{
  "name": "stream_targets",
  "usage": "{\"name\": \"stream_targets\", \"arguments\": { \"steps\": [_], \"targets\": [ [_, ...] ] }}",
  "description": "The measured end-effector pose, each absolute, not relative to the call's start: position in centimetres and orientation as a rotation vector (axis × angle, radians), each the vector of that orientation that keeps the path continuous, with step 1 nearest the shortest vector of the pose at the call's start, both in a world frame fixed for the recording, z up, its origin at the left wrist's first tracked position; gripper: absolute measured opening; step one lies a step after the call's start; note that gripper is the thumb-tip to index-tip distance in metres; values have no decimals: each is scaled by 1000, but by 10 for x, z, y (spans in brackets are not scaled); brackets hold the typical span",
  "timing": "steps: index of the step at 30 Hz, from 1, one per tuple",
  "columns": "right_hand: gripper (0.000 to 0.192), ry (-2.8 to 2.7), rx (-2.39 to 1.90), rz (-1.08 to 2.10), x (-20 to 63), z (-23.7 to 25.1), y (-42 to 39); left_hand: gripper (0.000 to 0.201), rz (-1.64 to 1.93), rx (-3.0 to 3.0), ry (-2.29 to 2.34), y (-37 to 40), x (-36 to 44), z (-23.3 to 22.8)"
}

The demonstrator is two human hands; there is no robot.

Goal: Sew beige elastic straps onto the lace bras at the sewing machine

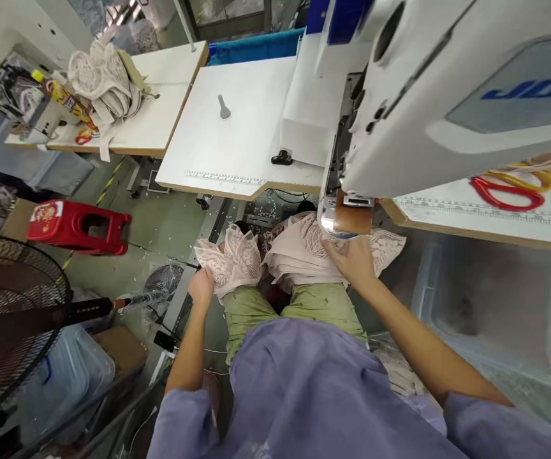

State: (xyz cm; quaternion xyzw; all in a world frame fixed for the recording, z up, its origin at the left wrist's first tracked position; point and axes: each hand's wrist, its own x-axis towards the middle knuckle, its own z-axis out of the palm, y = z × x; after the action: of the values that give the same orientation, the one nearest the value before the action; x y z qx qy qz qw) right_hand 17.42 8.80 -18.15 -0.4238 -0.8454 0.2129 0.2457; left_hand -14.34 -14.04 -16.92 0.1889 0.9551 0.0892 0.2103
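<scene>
Below the sewing machine (448,83), on the lap: two hands w/ pale pink lace pieces. Left hand (202,285) closed around lower edge of a lace piece (231,258), fingers curled, piece fanning up and to the right from the grip. Right hand (353,260) laid flat, fingers spread a bit, pressing on a stack of lace fabric (299,252) just under the machine's base end (347,220); fingertips close to that end, touching or not cannot tell. Stack betw. both hands, resting on green trousers (326,306). Left-hand piece touching the stack's left side.

Above right hand, further away: white table (237,127) w/ printed ruler along front edge, small grey tool (223,107) on it. Right of right hand, on table: red scissors (505,193) beside yellow ones (531,178). Far left of left hand: red stool (78,226) on floor, fan (12,312) nearer the bottom-left corner. Up left, second table w/ heap of same lace (106,80).
</scene>
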Motion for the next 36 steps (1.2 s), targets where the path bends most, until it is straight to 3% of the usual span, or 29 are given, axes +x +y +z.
{"name": "stream_targets", "arguments": {
  "steps": [2,6,10,13,16,19,21,22,25,26,31,36],
  "targets": [
    [51,-2257,-1041,720,166,-165,60,31,338,625,2593,-143,-116,-148],
    [64,-2657,-476,1319,143,-139,16,41,583,881,2273,-148,-48,-102],
    [37,-2805,-106,1745,156,-93,10,42,821,958,1952,-125,-18,-81],
    [34,-2674,-178,1860,190,-34,22,38,918,970,1667,-82,-6,-82],
    [30,-2535,-404,1992,228,20,42,52,868,980,1322,-30,26,-86],
    [32,-2482,-276,2194,266,40,77,53,874,956,1183,8,59,-83],
    [33,-2596,-395,2037,289,33,113,48,917,929,1214,22,72,-77],
    [31,-2648,-644,1803,297,25,135,45,932,922,1251,25,75,-74],
    [27,-2296,-1610,703,305,-4,215,43,923,966,1361,25,83,-66],
    [29,-2193,-1708,552,302,-12,243,44,909,1005,1387,23,85,-64],
    [36,-1971,-1918,350,278,-32,356,52,910,1114,1489,8,95,-61],
    [55,-1833,-1975,273,278,-37,405,54,946,1057,1500,3,92,-54]
  ]
}}
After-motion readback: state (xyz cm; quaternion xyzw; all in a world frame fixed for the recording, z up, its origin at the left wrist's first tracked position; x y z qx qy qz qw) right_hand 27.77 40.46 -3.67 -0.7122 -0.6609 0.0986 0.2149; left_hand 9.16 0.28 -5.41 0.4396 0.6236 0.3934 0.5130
